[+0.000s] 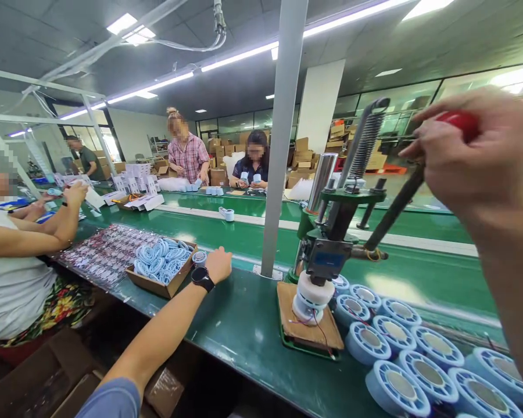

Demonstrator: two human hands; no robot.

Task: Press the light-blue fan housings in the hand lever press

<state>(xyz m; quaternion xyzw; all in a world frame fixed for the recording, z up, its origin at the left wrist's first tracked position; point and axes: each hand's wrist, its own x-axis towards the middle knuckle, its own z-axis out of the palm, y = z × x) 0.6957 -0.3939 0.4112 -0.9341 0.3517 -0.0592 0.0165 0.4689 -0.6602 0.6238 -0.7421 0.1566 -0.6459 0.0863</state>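
My right hand (475,145) is wrapped around the red knob (459,123) at the end of the lever on a green hand press (331,255). Under the press's ram, a white round pad (315,288) sits on a round white-and-blue part (307,312) with thin red and dark wires. That part rests on a brown board (287,302) on the press base. My left hand (219,264), with a black watch at the wrist, is low over the bench with curled fingers. Beside it is a small light-blue round part (199,257); the fingertips and anything in them are hidden.
Several light-blue round housings (412,368) crowd the bench right of the press. A cardboard tray (174,284) of light-blue rings stands left, beside many small flat parts (108,252). A grey post (279,145) rises behind. A co-worker (21,249) sits at left; others work across the green belt.
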